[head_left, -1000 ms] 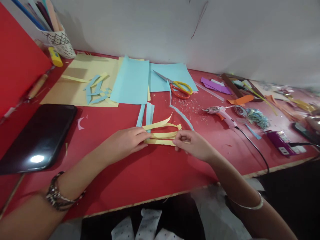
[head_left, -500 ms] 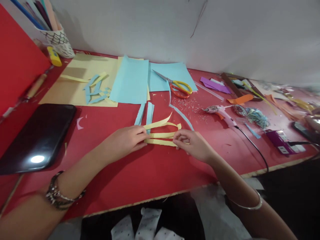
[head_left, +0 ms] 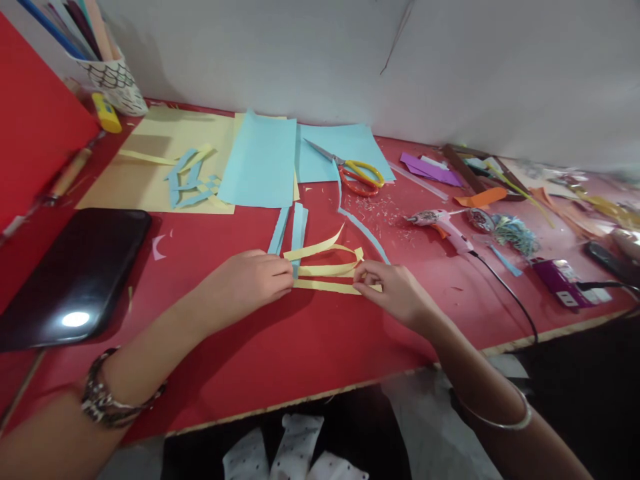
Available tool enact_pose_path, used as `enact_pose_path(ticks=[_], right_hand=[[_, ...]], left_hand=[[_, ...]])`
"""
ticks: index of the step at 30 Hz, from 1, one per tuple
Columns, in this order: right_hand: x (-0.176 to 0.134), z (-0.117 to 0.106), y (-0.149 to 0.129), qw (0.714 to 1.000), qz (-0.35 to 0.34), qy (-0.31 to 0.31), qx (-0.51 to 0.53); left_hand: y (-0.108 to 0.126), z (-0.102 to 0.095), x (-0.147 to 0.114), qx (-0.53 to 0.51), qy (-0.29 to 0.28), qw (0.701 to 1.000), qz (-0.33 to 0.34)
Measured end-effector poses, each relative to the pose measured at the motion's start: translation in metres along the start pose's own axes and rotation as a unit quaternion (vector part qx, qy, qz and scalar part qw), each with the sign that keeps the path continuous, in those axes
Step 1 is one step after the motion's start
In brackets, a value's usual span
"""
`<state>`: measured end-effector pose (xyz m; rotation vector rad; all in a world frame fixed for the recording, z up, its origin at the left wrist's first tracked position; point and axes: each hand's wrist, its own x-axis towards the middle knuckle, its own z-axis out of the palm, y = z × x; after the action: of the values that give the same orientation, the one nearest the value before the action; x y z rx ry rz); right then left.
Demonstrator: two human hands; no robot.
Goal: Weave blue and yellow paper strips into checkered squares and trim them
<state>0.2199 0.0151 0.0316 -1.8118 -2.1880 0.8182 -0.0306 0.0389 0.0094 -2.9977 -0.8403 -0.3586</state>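
Yellow paper strips (head_left: 327,286) lie side by side in front of me, crossing two light-blue paper strips (head_left: 299,227). My left hand (head_left: 250,283) has its fingers together over the left ends of the strips, pressing them; the ends are hidden under it. With thumb and fingers closed, my right hand (head_left: 393,290) pinches a yellow strip towards its right end. Above them, another yellow strip (head_left: 315,248) curls up off the table. A longer light-blue strip (head_left: 367,230) runs from the scissors down to near my right hand.
Scissors (head_left: 367,172) with red and yellow handles lie on blue sheets (head_left: 260,160). A pink glue gun (head_left: 445,227) with a cord is at right, by a purple power box (head_left: 557,280). A black tablet-like slab (head_left: 75,267) lies left. Another person's hand (head_left: 630,243) shows far right.
My right hand has slid slightly right along the yellow strips. My left hand has shifted a little left, its fingers now lying flatter and closer together.
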Motion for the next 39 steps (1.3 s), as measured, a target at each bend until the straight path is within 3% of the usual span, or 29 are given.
enact_pose_path(ticks=[5, 9, 12, 14, 16, 21, 26, 33, 39], right_hand=[[-0.011, -0.013, 0.004, 0.996, 0.024, -0.002, -0.089], [-0.017, -0.018, -0.003, 0.971, 0.073, 0.12, -0.194], [-0.011, -0.01, -0.013, 0.971, -0.051, 0.154, -0.174], [-0.003, -0.001, -0.019, 0.968, -0.163, 0.108, -0.158], [0.005, 0.008, -0.023, 0.963, -0.195, 0.075, -0.168], [0.012, 0.015, -0.026, 0.971, -0.124, 0.061, -0.193], [0.009, 0.014, -0.024, 0.988, -0.06, 0.056, -0.127], [0.007, 0.019, -0.022, 0.983, -0.074, 0.106, -0.132], [0.006, 0.018, -0.032, 0.985, -0.021, 0.057, -0.158]], left_hand=[[0.0, -0.001, -0.001, 0.003, 0.0, 1.0, 0.003], [0.002, 0.003, -0.001, -0.006, 0.022, 1.0, 0.009], [0.002, 0.005, -0.001, -0.008, 0.012, 1.0, 0.013], [0.002, 0.005, -0.001, -0.01, 0.007, 1.0, 0.011], [0.001, 0.005, -0.001, -0.013, 0.004, 1.0, 0.007], [0.002, 0.002, 0.0, -0.02, 0.006, 1.0, 0.008], [0.002, 0.002, 0.0, -0.016, 0.027, 0.999, 0.017], [0.002, 0.005, 0.0, 0.001, 0.043, 0.999, 0.015], [0.002, 0.006, 0.002, 0.022, 0.029, 0.999, 0.007]])
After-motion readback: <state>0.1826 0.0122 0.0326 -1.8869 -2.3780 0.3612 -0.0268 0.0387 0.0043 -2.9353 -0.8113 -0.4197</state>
